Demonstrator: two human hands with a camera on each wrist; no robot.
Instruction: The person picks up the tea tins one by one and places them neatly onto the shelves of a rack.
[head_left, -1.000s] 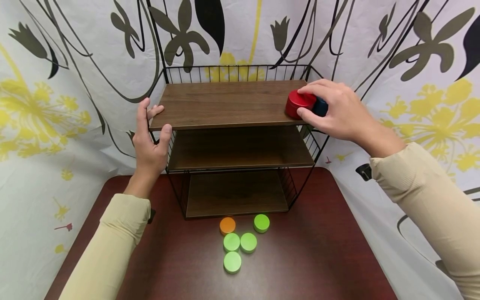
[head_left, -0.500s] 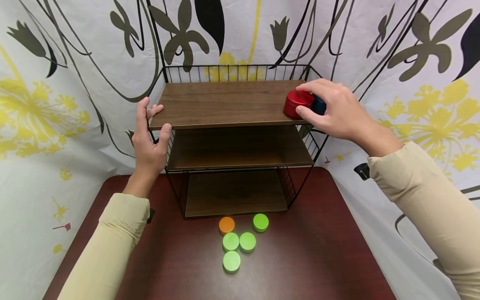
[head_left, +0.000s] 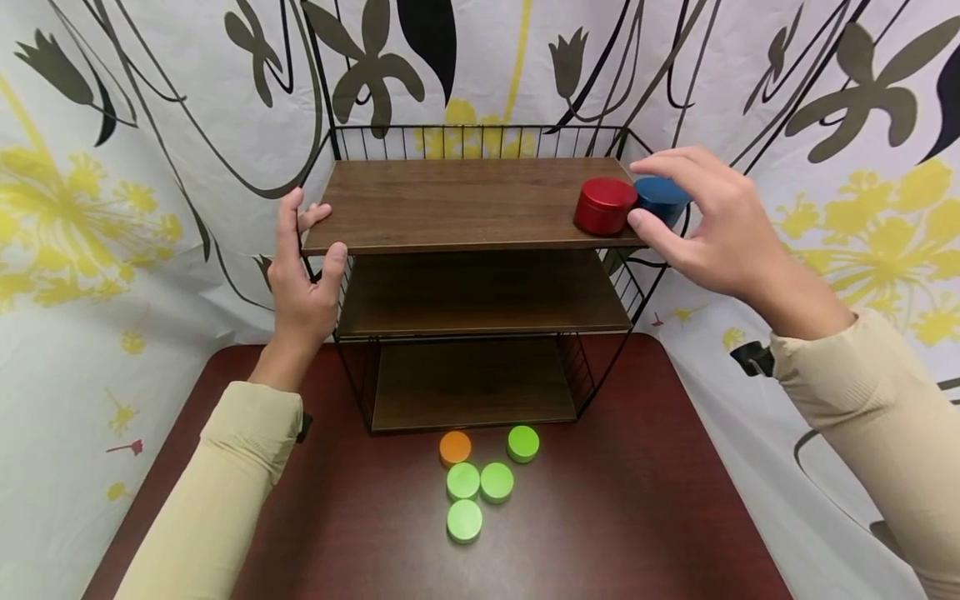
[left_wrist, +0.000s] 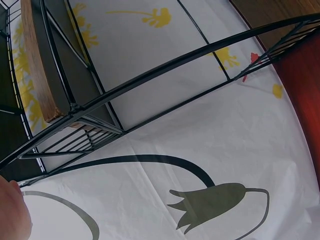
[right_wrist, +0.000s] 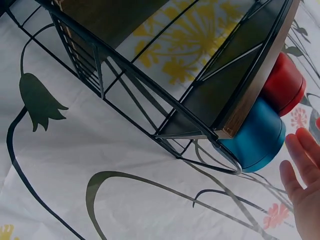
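Observation:
On the top shelf's right end stand a red round tin (head_left: 603, 207) and, beside it, a blue round tin (head_left: 662, 198). My right hand (head_left: 720, 221) hovers around the blue tin's right side, thumb and fingers apart. In the right wrist view, a gap shows between my fingertips (right_wrist: 287, 172) and the blue tin (right_wrist: 255, 137); the thumb is out of that view. My left hand (head_left: 303, 279) rests at the left corner of the wire rack's top shelf (head_left: 450, 204), thumb in front and fingers extended. Only a sliver of it shows in the left wrist view.
Below are a middle shelf (head_left: 483, 292) and a bottom shelf (head_left: 472, 383). In front of the rack, an orange round piece (head_left: 455, 448) and several green round pieces (head_left: 464, 520) lie on the dark red table (head_left: 600, 517). A patterned curtain (head_left: 150, 250) surrounds the table.
My right hand has come off the red tin and shifted right to the blue tin, which is now more visible. The red tin stays on the shelf. My left hand stays at the corner.

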